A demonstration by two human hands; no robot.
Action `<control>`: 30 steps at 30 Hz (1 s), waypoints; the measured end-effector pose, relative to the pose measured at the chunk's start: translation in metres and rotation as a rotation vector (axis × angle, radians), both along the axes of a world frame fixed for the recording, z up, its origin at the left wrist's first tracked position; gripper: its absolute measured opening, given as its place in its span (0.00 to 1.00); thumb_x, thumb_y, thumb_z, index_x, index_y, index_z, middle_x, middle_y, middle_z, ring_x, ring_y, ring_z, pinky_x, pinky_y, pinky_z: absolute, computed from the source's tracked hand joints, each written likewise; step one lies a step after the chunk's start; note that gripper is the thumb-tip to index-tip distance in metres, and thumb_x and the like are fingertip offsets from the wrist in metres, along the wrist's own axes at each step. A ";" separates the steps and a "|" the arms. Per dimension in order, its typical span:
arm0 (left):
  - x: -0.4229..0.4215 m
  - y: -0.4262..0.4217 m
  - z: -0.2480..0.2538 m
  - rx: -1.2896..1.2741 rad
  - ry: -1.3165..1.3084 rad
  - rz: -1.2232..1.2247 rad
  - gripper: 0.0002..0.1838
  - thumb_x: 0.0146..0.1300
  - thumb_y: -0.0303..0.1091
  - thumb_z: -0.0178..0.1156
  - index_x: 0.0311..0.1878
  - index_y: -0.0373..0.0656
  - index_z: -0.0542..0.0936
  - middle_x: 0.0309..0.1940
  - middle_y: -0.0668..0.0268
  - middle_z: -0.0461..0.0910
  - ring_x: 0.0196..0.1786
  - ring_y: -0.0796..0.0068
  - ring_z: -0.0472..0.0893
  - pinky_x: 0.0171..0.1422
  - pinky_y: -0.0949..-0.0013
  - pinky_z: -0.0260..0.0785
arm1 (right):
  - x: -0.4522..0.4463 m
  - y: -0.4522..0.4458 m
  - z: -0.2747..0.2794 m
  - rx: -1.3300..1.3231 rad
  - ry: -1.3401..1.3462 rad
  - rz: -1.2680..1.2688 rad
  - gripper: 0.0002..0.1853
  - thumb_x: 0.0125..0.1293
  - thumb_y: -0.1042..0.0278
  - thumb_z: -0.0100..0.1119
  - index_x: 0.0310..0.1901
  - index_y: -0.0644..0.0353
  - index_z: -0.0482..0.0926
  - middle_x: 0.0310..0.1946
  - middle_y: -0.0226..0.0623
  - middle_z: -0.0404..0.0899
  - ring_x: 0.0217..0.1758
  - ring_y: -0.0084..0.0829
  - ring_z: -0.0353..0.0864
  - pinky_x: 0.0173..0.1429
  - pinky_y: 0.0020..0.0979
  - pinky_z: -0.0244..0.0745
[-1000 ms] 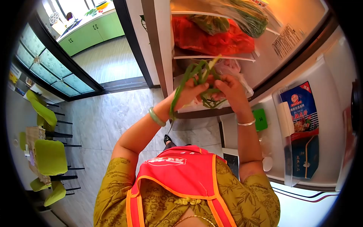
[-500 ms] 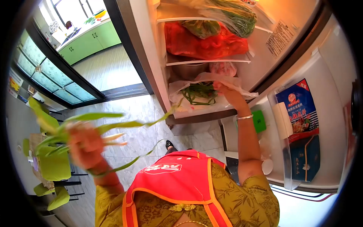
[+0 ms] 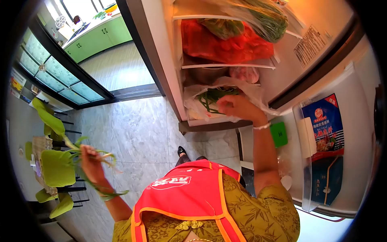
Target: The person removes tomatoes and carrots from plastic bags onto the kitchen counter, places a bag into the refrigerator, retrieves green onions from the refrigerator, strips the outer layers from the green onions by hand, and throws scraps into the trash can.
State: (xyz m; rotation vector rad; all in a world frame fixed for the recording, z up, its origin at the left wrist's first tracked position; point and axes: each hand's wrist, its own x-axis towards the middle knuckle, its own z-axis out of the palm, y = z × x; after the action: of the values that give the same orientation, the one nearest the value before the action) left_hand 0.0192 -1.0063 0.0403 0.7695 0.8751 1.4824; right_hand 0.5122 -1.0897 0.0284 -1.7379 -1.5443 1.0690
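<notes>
Out to the left, over the floor, my left hand (image 3: pixel 92 163) is closed around a small bunch of scallions (image 3: pixel 74 150), long green leaves with pale ends. One leaf hangs down by my wrist. My right hand (image 3: pixel 240 108), with a bangle on its wrist, reaches to the fridge's lower compartment. Its fingers are curled in front of an opened clear plastic bag (image 3: pixel 252 90) holding more green leaves (image 3: pixel 213 97). Whether the fingertips pinch a leaf or the bag is hidden.
Above the bag, fridge shelves hold a red bag (image 3: pixel 225 44) and wrapped greens (image 3: pixel 266 22). The open fridge door (image 3: pixel 346 133) at right carries a blue packet (image 3: pixel 324 121) and a green box (image 3: pixel 279 134). Green chairs (image 3: pixel 58 167) stand at left, near a doorway to a kitchen.
My left hand has drawn back and lower with the scallions, now less blurred. The right hand has moved down and left from the bag's upper edge to in front of the leaves.
</notes>
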 end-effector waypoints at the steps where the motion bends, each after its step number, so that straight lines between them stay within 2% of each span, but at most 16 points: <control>1: 0.016 -0.004 -0.012 -0.059 0.026 0.001 0.09 0.66 0.38 0.49 0.31 0.46 0.67 0.21 0.75 0.63 0.24 0.83 0.64 0.26 0.80 0.56 | -0.010 -0.009 0.014 -0.059 0.105 -0.002 0.12 0.57 0.68 0.58 0.41 0.65 0.76 0.30 0.30 0.77 0.28 0.20 0.74 0.34 0.21 0.70; 3: 0.048 -0.012 -0.029 -0.067 0.161 -0.044 0.09 0.65 0.34 0.49 0.28 0.46 0.66 0.17 0.74 0.61 0.21 0.84 0.62 0.24 0.79 0.53 | -0.026 -0.044 0.042 0.143 -0.038 0.004 0.12 0.57 0.71 0.57 0.42 0.65 0.75 0.30 0.31 0.77 0.26 0.20 0.73 0.30 0.21 0.69; 7: 0.087 -0.027 -0.037 -0.064 0.116 -0.184 0.05 0.63 0.26 0.47 0.40 0.38 0.71 0.15 0.75 0.58 0.17 0.86 0.57 0.21 0.80 0.50 | -0.024 -0.109 0.038 0.900 0.191 -0.692 0.13 0.58 0.78 0.52 0.46 0.64 0.72 0.33 0.36 0.77 0.35 0.24 0.75 0.41 0.25 0.71; 8: 0.099 -0.030 -0.037 -0.096 0.075 -0.218 0.06 0.63 0.26 0.47 0.41 0.37 0.71 0.15 0.75 0.58 0.17 0.86 0.57 0.22 0.80 0.50 | -0.008 -0.111 0.029 0.899 0.188 -0.694 0.13 0.58 0.78 0.52 0.46 0.64 0.72 0.33 0.36 0.77 0.35 0.24 0.75 0.41 0.25 0.71; 10: 0.122 -0.033 -0.042 -0.156 -0.005 -0.326 0.08 0.64 0.29 0.46 0.42 0.36 0.71 0.14 0.76 0.57 0.17 0.86 0.56 0.23 0.79 0.51 | 0.018 -0.107 0.012 0.960 -0.251 -0.996 0.21 0.57 0.80 0.50 0.54 0.64 0.67 0.44 0.41 0.73 0.44 0.28 0.73 0.50 0.28 0.69; 11: 0.133 -0.031 -0.051 -0.182 -0.050 -0.394 0.09 0.64 0.30 0.46 0.42 0.36 0.72 0.14 0.76 0.57 0.17 0.86 0.56 0.24 0.79 0.51 | 0.019 -0.102 0.005 0.964 -0.257 -0.998 0.21 0.57 0.80 0.50 0.54 0.64 0.67 0.44 0.41 0.73 0.44 0.28 0.73 0.50 0.28 0.69; 13: 0.163 -0.031 -0.068 -0.195 0.111 -0.439 0.13 0.65 0.35 0.45 0.44 0.35 0.72 0.16 0.72 0.63 0.21 0.81 0.64 0.30 0.76 0.59 | 0.011 -0.087 -0.005 0.621 -0.212 -0.868 0.31 0.53 0.81 0.50 0.62 0.63 0.58 0.61 0.45 0.60 0.63 0.38 0.62 0.61 0.32 0.61; 14: 0.177 -0.034 -0.070 -0.251 0.119 -0.506 0.15 0.66 0.37 0.45 0.46 0.36 0.72 0.20 0.69 0.68 0.24 0.79 0.68 0.33 0.76 0.62 | 0.012 -0.080 -0.011 0.624 -0.445 -0.720 0.35 0.51 0.80 0.53 0.63 0.63 0.54 0.64 0.45 0.54 0.66 0.40 0.57 0.64 0.35 0.58; 16: 0.210 -0.035 -0.083 -0.275 0.076 -0.717 0.20 0.66 0.40 0.45 0.56 0.39 0.67 0.42 0.60 0.77 0.32 0.76 0.76 0.40 0.73 0.69 | 0.009 -0.067 -0.017 0.617 -0.671 -0.571 0.40 0.50 0.80 0.56 0.65 0.62 0.50 0.67 0.46 0.48 0.68 0.43 0.51 0.66 0.37 0.54; 17: 0.226 -0.038 -0.085 -0.309 0.090 -0.764 0.23 0.65 0.39 0.46 0.61 0.41 0.63 0.54 0.57 0.71 0.37 0.72 0.78 0.40 0.71 0.71 | 0.004 -0.058 -0.017 0.554 -0.663 -0.494 0.43 0.47 0.78 0.60 0.65 0.62 0.49 0.67 0.46 0.45 0.69 0.44 0.49 0.67 0.37 0.51; 18: 0.242 -0.039 -0.089 -0.334 0.119 -0.789 0.25 0.64 0.37 0.47 0.64 0.43 0.59 0.46 0.58 0.74 0.39 0.70 0.77 0.42 0.69 0.71 | -0.002 -0.052 -0.016 0.488 -0.655 -0.418 0.46 0.44 0.77 0.64 0.66 0.63 0.48 0.68 0.47 0.43 0.70 0.44 0.46 0.69 0.37 0.48; 21: 0.283 -0.037 -0.106 -0.313 0.045 -0.809 0.27 0.63 0.35 0.48 0.66 0.48 0.56 0.44 0.60 0.75 0.38 0.70 0.78 0.41 0.69 0.71 | -0.013 -0.035 0.003 0.445 -0.614 -0.260 0.52 0.40 0.74 0.69 0.66 0.62 0.45 0.68 0.49 0.41 0.69 0.46 0.46 0.68 0.37 0.49; 24: 0.311 -0.024 -0.121 -0.279 -0.030 -0.820 0.29 0.62 0.34 0.51 0.65 0.44 0.54 0.39 0.63 0.72 0.36 0.71 0.78 0.35 0.69 0.72 | -0.021 -0.029 -0.001 0.262 -0.595 -0.154 0.53 0.39 0.73 0.69 0.66 0.60 0.45 0.67 0.51 0.43 0.67 0.48 0.50 0.66 0.37 0.55; 27: 0.334 -0.011 -0.129 -0.234 -0.035 -0.719 0.23 0.59 0.31 0.53 0.58 0.40 0.63 0.33 0.63 0.73 0.30 0.73 0.77 0.30 0.70 0.71 | -0.034 -0.031 -0.018 0.199 -0.634 -0.128 0.53 0.40 0.72 0.69 0.67 0.57 0.44 0.64 0.51 0.49 0.63 0.50 0.57 0.61 0.37 0.63; 28: 0.345 -0.004 -0.145 -0.190 0.036 -0.633 0.16 0.58 0.31 0.54 0.48 0.38 0.67 0.26 0.64 0.73 0.25 0.74 0.75 0.26 0.71 0.68 | -0.034 -0.032 -0.030 0.195 -0.641 -0.122 0.53 0.40 0.72 0.69 0.67 0.57 0.44 0.64 0.51 0.49 0.63 0.50 0.57 0.61 0.37 0.63; 30: 0.372 0.028 -0.231 -0.083 0.098 -0.601 0.14 0.57 0.31 0.54 0.46 0.38 0.68 0.23 0.64 0.73 0.24 0.75 0.74 0.25 0.71 0.67 | -0.031 -0.032 -0.052 0.217 -0.599 -0.210 0.53 0.41 0.73 0.68 0.67 0.54 0.44 0.61 0.50 0.56 0.59 0.50 0.63 0.55 0.37 0.68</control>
State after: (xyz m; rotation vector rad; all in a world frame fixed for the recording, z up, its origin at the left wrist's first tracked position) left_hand 0.3916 -0.9781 -0.1904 0.9473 0.6893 0.8788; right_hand 0.4813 -1.1213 -0.0233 -2.1135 -1.6834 0.2652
